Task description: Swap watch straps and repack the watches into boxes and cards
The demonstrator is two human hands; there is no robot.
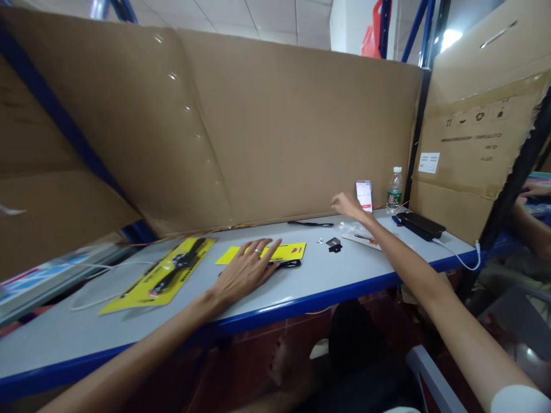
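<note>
My left hand [249, 265] lies flat, fingers spread, over a yellow packaging card [289, 252] and a black-handled tool [289, 264]. Most of that tool is hidden beneath the hand. Farther back, my right hand [346, 205] is raised in front of the cardboard wall, its fingers curled together; whatever they may hold does not show. Just beside it a lit phone [364, 196] leans upright. Below my right wrist are a clear plastic wrapper [349, 228] and a white card [365, 241]. Small black parts [334, 245] lie between my hands.
A yellow blister pack [172, 272] with a black tool lies at left, near a white cable [81, 307]. Behind lies a thin black tool [310, 223]. A water bottle [394, 190] and black case [420, 225] stand right. Cardboard [301, 126] walls the desk. Another person's arm [531, 221] shows far right.
</note>
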